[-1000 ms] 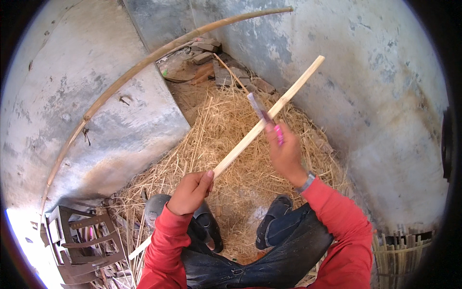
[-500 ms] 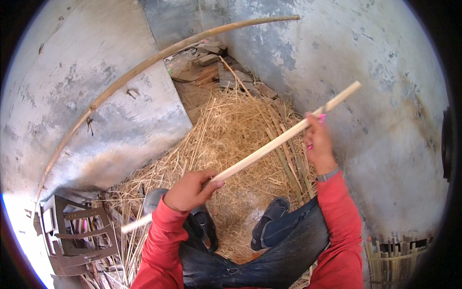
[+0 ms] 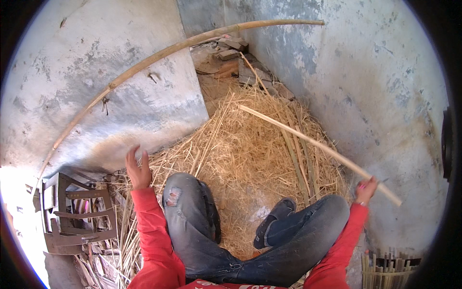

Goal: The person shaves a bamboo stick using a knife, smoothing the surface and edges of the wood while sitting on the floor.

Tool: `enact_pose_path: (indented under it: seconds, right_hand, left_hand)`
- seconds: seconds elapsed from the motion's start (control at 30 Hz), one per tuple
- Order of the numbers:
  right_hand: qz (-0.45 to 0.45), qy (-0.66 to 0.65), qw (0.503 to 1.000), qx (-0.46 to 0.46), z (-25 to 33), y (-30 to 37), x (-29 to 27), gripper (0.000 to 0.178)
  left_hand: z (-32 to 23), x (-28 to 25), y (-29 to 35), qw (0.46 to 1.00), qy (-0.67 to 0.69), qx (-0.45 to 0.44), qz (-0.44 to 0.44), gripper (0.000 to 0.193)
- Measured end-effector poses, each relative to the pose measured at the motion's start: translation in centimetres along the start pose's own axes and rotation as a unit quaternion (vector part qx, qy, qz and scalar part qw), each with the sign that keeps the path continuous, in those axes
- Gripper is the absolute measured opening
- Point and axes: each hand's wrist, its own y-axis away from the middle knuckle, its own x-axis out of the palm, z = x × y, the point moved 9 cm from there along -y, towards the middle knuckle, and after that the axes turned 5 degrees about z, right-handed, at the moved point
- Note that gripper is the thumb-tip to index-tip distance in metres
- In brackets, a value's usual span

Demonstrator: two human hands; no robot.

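Straw point(image 3: 250, 154) covers the floor between two stained grey walls, with flat bamboo slats point(image 3: 298, 154) lying in it. The right hand point(image 3: 365, 189) is closed round a long pale bamboo strip point(image 3: 313, 144) near its lower end; the strip slants up and left over the straw toward the far corner. The left hand point(image 3: 138, 168) is spread wide and bare, fingers up, near the left wall, touching nothing. A long curved bamboo pole point(image 3: 159, 55) leans across that wall. Dark metal frames point(image 3: 77, 212) lie at the lower left; cut sticks point(image 3: 390, 269) stand at the lower right.
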Motion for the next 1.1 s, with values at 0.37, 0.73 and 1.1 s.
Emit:
enact_pose_path:
  seconds: [0.37,0.73,1.1]
  right_hand:
    - [-0.126,0.474,0.853,0.179,-16.1,10.6,-23.8,0.030]
    - [0.079,0.442,0.891,-0.061,-14.1,4.1,0.8,0.024]
    - [0.495,0.273,0.819,0.101,-3.6,29.1,35.3,0.025]
  left_hand:
    - [36.9,6.1,43.1,0.787,-0.287,-0.404,0.368,0.086]
    - [32.8,5.7,25.8,0.970,-0.117,-0.166,0.131,0.019]
    - [-8.5,10.7,10.9,0.900,0.223,-0.091,0.363,0.042]
